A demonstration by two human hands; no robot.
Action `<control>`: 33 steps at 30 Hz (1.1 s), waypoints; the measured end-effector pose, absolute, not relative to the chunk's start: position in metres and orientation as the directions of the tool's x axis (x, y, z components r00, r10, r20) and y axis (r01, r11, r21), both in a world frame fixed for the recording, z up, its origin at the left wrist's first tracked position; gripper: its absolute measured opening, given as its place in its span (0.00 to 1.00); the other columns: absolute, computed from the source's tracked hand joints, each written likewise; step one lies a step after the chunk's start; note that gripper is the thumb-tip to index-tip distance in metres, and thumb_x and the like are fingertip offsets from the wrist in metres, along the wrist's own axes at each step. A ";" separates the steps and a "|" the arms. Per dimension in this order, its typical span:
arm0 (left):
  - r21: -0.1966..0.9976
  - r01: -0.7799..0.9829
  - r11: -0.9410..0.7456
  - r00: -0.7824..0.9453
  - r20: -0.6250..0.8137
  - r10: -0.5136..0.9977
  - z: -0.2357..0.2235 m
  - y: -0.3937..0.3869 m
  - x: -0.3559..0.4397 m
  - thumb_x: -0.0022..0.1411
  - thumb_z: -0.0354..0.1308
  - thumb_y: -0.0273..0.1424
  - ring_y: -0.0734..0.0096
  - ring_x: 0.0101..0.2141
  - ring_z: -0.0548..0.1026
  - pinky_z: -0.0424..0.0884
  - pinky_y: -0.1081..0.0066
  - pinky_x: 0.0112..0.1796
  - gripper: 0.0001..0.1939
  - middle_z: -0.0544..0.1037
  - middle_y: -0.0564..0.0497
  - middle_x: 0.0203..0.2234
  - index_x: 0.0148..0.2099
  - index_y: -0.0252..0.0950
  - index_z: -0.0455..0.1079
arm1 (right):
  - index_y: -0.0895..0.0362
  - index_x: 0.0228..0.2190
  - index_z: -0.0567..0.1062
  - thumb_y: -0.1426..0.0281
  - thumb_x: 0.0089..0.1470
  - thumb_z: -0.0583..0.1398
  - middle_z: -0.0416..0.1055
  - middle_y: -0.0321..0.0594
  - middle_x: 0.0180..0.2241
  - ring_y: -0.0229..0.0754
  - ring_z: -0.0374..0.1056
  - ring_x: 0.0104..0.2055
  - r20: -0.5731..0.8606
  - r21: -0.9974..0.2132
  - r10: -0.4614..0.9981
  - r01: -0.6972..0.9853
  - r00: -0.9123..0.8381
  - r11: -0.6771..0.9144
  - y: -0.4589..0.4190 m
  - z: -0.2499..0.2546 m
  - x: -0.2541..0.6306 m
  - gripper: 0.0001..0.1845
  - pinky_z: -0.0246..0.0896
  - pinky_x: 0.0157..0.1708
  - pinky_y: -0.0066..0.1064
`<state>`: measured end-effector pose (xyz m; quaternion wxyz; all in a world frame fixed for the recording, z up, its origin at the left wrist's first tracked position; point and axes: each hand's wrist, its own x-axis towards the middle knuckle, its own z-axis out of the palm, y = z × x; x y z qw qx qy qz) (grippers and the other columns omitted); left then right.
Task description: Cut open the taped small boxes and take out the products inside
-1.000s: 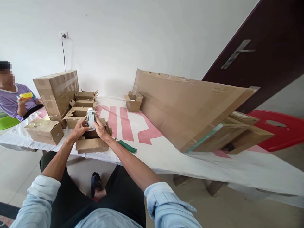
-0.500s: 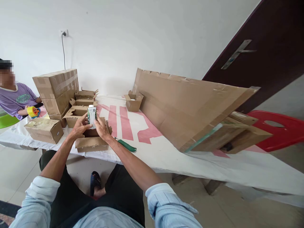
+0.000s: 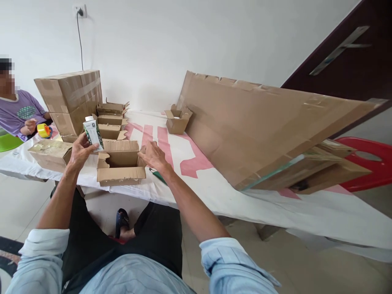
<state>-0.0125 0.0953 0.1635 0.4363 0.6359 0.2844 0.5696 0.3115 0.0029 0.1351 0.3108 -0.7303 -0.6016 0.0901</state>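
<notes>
My left hand (image 3: 80, 153) is closed around a small drink carton (image 3: 93, 134) with a white cap and a white and green printed face. It holds the carton tilted above the table, left of an open cardboard box (image 3: 121, 176). The box stands near the table's front edge with its flaps folded out; its inside is dark, and I see no contents. My right hand (image 3: 154, 156) is at the box's right end, fingers bent onto the flap there. A green-handled tool (image 3: 159, 177) lies partly hidden under my right forearm.
Several open boxes (image 3: 110, 131) line up behind. Taped cartons (image 3: 67, 96) are stacked at left, with a closed box (image 3: 50, 155) in front. A small open box (image 3: 178, 122) and a large leaning cardboard sheet (image 3: 251, 130) stand right. Another person (image 3: 26, 112) sits at left by a yellow tape roll (image 3: 44, 130).
My left hand has carried the drink carton left, away from the box. My right hand has let go of the carton and moved right to the box's end flap. The view has shifted slightly.
</notes>
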 end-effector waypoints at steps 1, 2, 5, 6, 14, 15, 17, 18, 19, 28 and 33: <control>0.884 -0.126 -0.451 0.172 0.467 0.867 0.162 0.096 -0.018 0.48 0.88 0.40 0.52 0.51 0.88 0.87 0.60 0.52 0.40 0.89 0.43 0.55 0.62 0.38 0.82 | 0.57 0.60 0.77 0.60 0.63 0.70 0.80 0.62 0.61 0.67 0.77 0.61 0.171 -0.565 0.949 0.815 0.265 -0.126 0.002 0.132 0.317 0.28 0.73 0.61 0.56; 0.889 -0.116 -0.444 0.159 0.458 0.875 0.159 0.097 -0.022 0.46 0.88 0.40 0.52 0.51 0.88 0.87 0.60 0.51 0.40 0.90 0.43 0.54 0.61 0.38 0.82 | 0.56 0.58 0.77 0.59 0.62 0.70 0.82 0.59 0.57 0.64 0.79 0.58 0.118 -0.581 0.956 0.800 0.269 -0.153 0.001 0.128 0.320 0.26 0.75 0.57 0.51; 0.907 -0.091 -0.411 0.129 0.420 0.898 0.147 0.100 -0.030 0.42 0.89 0.37 0.52 0.48 0.88 0.87 0.60 0.48 0.43 0.90 0.44 0.49 0.60 0.37 0.81 | 0.55 0.50 0.77 0.62 0.55 0.72 0.85 0.52 0.49 0.58 0.81 0.50 0.069 -0.717 0.949 0.677 0.307 -0.167 0.001 0.116 0.326 0.23 0.74 0.48 0.41; 0.915 -0.082 -0.396 0.118 0.404 0.907 0.142 0.100 -0.031 0.41 0.88 0.37 0.52 0.48 0.88 0.87 0.59 0.48 0.43 0.90 0.44 0.49 0.60 0.37 0.81 | 0.54 0.48 0.77 0.64 0.53 0.71 0.85 0.50 0.47 0.56 0.81 0.48 0.074 -0.779 0.944 0.609 0.320 -0.146 0.002 0.112 0.327 0.22 0.74 0.45 0.39; 0.963 0.026 -0.269 0.026 0.268 0.963 0.113 0.105 -0.038 0.38 0.85 0.37 0.56 0.42 0.85 0.83 0.61 0.43 0.42 0.87 0.48 0.43 0.57 0.37 0.78 | 0.52 0.44 0.75 0.64 0.41 0.67 0.83 0.41 0.41 0.49 0.78 0.42 0.103 -0.979 0.943 0.201 0.318 0.039 -0.009 0.088 0.356 0.25 0.75 0.38 0.36; 0.966 0.055 -0.251 0.026 0.250 0.968 0.111 0.106 -0.039 0.37 0.84 0.37 0.57 0.42 0.84 0.83 0.62 0.42 0.41 0.86 0.49 0.42 0.55 0.37 0.78 | 0.52 0.44 0.75 0.63 0.41 0.67 0.83 0.41 0.42 0.49 0.78 0.42 0.104 -0.980 0.942 0.192 0.320 0.043 -0.012 0.087 0.362 0.25 0.75 0.38 0.36; 0.967 0.130 -0.217 0.039 0.214 0.976 0.106 0.109 -0.041 0.35 0.84 0.36 0.57 0.41 0.83 0.81 0.63 0.40 0.40 0.85 0.51 0.40 0.53 0.38 0.78 | 0.52 0.45 0.76 0.62 0.41 0.68 0.82 0.40 0.42 0.49 0.78 0.42 0.106 -0.983 0.945 0.175 0.309 0.053 -0.016 0.084 0.371 0.27 0.74 0.37 0.36; 0.964 0.172 -0.202 0.052 0.196 0.979 0.103 0.111 -0.042 0.35 0.83 0.36 0.58 0.41 0.83 0.80 0.63 0.40 0.39 0.84 0.51 0.39 0.52 0.38 0.77 | 0.52 0.46 0.76 0.62 0.40 0.69 0.82 0.40 0.42 0.49 0.78 0.42 0.104 -0.985 0.948 0.160 0.302 0.058 -0.018 0.082 0.375 0.27 0.73 0.37 0.35; 0.957 0.217 -0.190 0.071 0.178 0.981 0.099 0.113 -0.043 0.35 0.82 0.36 0.58 0.40 0.82 0.80 0.63 0.40 0.37 0.84 0.52 0.39 0.50 0.38 0.77 | 0.52 0.46 0.77 0.62 0.40 0.70 0.82 0.40 0.41 0.49 0.78 0.42 0.099 -0.988 0.951 0.139 0.292 0.060 -0.020 0.081 0.379 0.28 0.73 0.36 0.36; 0.586 0.753 -0.299 0.269 0.140 0.953 0.068 0.147 -0.036 0.48 0.70 0.29 0.53 0.49 0.81 0.78 0.57 0.55 0.27 0.85 0.47 0.47 0.53 0.39 0.79 | 0.51 0.46 0.81 0.34 0.53 0.70 0.83 0.41 0.38 0.51 0.78 0.42 0.092 -0.985 0.953 -0.113 0.290 0.129 -0.016 0.060 0.391 0.37 0.76 0.39 0.39; 0.251 0.860 -0.444 0.426 0.127 0.896 0.065 0.162 -0.023 0.55 0.66 0.27 0.46 0.57 0.80 0.78 0.53 0.60 0.29 0.84 0.42 0.54 0.61 0.42 0.81 | 0.52 0.39 0.79 0.28 0.53 0.65 0.77 0.38 0.30 0.48 0.73 0.35 0.085 -0.995 0.886 -0.009 0.455 0.099 -0.001 0.030 0.412 0.39 0.72 0.39 0.40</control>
